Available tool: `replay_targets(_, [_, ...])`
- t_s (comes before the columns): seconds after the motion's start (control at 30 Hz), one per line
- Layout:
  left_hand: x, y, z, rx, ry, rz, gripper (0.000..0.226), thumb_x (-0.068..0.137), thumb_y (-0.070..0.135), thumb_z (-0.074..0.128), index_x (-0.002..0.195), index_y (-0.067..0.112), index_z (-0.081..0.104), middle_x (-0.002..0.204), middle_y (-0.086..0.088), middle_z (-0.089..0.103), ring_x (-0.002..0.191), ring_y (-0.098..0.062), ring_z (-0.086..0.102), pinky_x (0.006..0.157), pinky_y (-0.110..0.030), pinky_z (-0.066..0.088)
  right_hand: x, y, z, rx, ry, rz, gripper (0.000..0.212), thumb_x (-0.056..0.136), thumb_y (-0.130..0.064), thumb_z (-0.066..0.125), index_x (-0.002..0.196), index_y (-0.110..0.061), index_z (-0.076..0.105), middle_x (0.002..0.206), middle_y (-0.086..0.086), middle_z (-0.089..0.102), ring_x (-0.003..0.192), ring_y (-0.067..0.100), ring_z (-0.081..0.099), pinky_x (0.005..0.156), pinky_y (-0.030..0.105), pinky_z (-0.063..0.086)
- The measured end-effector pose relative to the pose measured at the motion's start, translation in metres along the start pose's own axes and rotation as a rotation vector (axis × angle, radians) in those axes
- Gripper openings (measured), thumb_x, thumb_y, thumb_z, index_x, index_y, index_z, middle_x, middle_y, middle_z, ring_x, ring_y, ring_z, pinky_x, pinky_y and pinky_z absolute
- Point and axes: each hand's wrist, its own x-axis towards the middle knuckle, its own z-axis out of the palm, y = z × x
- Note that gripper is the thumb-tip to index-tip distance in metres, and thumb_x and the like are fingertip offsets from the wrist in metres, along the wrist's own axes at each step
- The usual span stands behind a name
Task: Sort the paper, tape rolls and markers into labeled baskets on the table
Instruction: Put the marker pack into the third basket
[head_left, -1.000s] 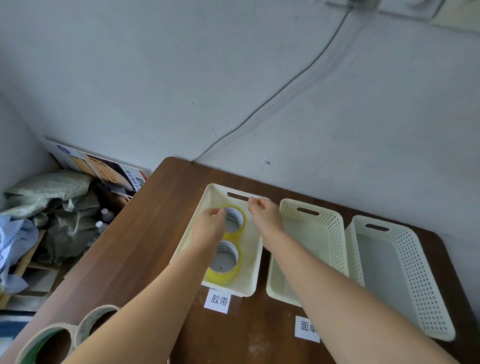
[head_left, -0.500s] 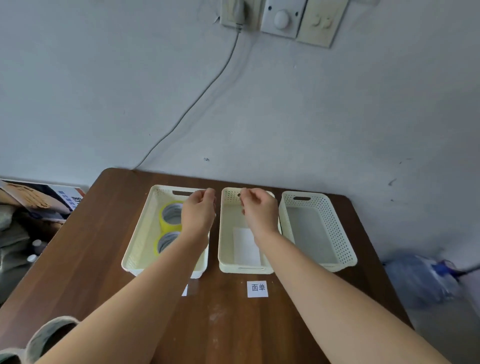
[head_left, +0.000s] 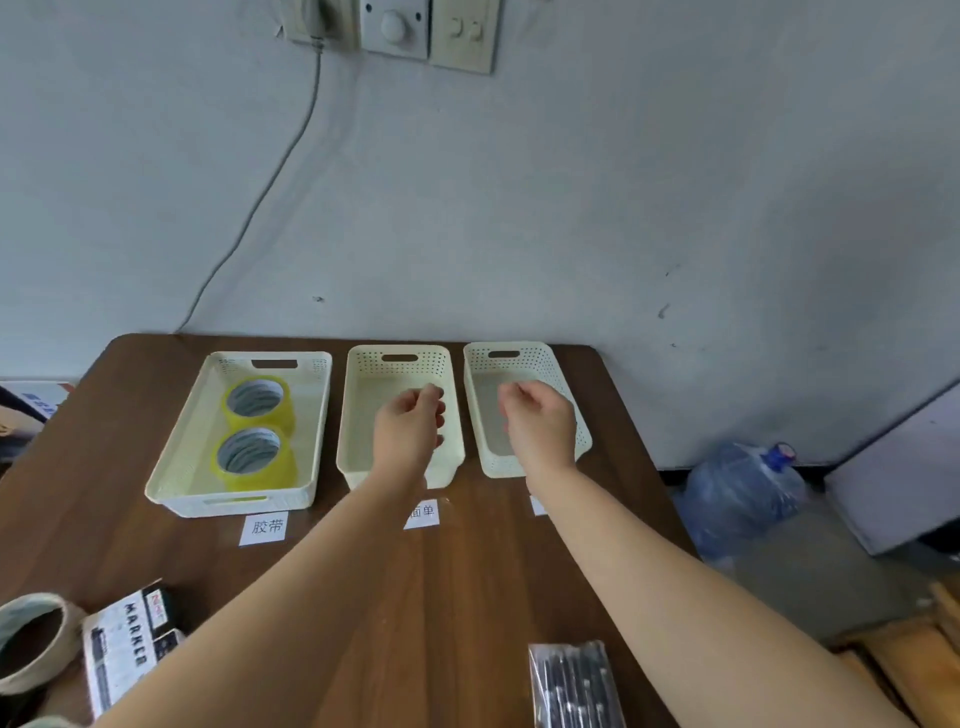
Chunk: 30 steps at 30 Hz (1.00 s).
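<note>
Both hands are hovering empty with fingers loosely curled, left hand (head_left: 410, 423) over the middle basket (head_left: 358, 415), right hand (head_left: 537, 423) over the right basket (head_left: 582, 436). Two yellow tape rolls (head_left: 254, 431) are sitting in the left basket (head_left: 176, 457). I'm guessing next is reaching back for the marker box (head_left: 127, 644) or bagged markers (head_left: 574, 686) on the near tabletop (head_left: 467, 597).

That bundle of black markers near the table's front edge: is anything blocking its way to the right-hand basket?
Nothing visible on the table does. Bare brown wood lies between the wrapped bundle of black markers and the empty cream perforated plastic basket; only the right hand hovers above it.
</note>
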Motion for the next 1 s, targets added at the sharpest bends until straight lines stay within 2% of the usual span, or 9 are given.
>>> replay_targets(0.07, [-0.018, -0.010, 0.012, 0.011, -0.014, 0.000, 0.020, 0.093, 0.025, 0.052, 0.079, 0.018, 0.064, 0.081, -0.002, 0.064, 0.079, -0.018, 0.059, 0.083, -0.038, 0.053, -0.008, 0.011, -0.023, -0.004, 0.005, 0.014, 0.021, 0.091, -0.027, 0.056, 0.088, -0.011, 0.069, 0.076, -0.008, 0.060, 0.079, 0.010, 0.058, 0.078, 0.030, 0.051])
replay_targets(0.23, [-0.059, -0.042, 0.038, 0.028, -0.062, -0.032, 0.024, 0.093, 0.024, 0.053, 0.074, 0.014, 0.063, 0.071, -0.002, 0.060, 0.071, -0.021, 0.054, 0.070, -0.037, 0.047, -0.031, 0.042, -0.079, -0.009, 0.046, 0.053, 0.019, 0.088, -0.026, 0.057, 0.086, -0.012, 0.070, 0.088, 0.000, 0.069, 0.087, 0.017, 0.066, 0.077, 0.031, 0.055])
replay_targets(0.43, [-0.097, -0.088, 0.053, 0.098, -0.071, -0.086, 0.026, 0.095, 0.026, 0.052, 0.074, 0.014, 0.063, 0.073, -0.004, 0.060, 0.072, -0.019, 0.055, 0.072, -0.036, 0.047, -0.066, 0.077, -0.129, -0.066, 0.053, 0.079, 0.022, 0.093, -0.027, 0.056, 0.101, -0.012, 0.071, 0.095, 0.001, 0.071, 0.091, 0.012, 0.066, 0.080, 0.026, 0.056])
replay_targets(0.7, [-0.131, -0.136, 0.052, 0.225, -0.119, -0.149, 0.025, 0.094, 0.027, 0.053, 0.082, 0.009, 0.066, 0.073, -0.006, 0.060, 0.067, -0.018, 0.054, 0.068, -0.034, 0.047, -0.106, 0.119, -0.158, -0.112, 0.086, 0.193, 0.023, 0.093, -0.027, 0.057, 0.107, -0.014, 0.070, 0.099, 0.001, 0.071, 0.095, 0.015, 0.066, 0.089, 0.035, 0.057])
replay_targets(0.9, [-0.145, -0.165, 0.042, 0.315, -0.176, -0.228, 0.030, 0.092, 0.030, 0.053, 0.089, 0.003, 0.067, 0.073, -0.006, 0.058, 0.068, -0.019, 0.051, 0.068, -0.035, 0.047, -0.137, 0.142, -0.164, -0.160, 0.099, 0.264, 0.019, 0.093, -0.025, 0.058, 0.104, -0.015, 0.070, 0.098, -0.001, 0.071, 0.095, 0.013, 0.065, 0.087, 0.029, 0.055])
replay_targets(1.0, [-0.154, -0.178, 0.037, 0.343, -0.204, -0.251, 0.026, 0.092, 0.029, 0.053, 0.090, 0.008, 0.068, 0.072, -0.005, 0.057, 0.068, -0.018, 0.051, 0.069, -0.035, 0.050, -0.150, 0.155, -0.164, -0.189, 0.109, 0.299, 0.019, 0.093, -0.024, 0.060, 0.105, -0.015, 0.071, 0.099, -0.003, 0.071, 0.096, 0.011, 0.064, 0.088, 0.027, 0.054])
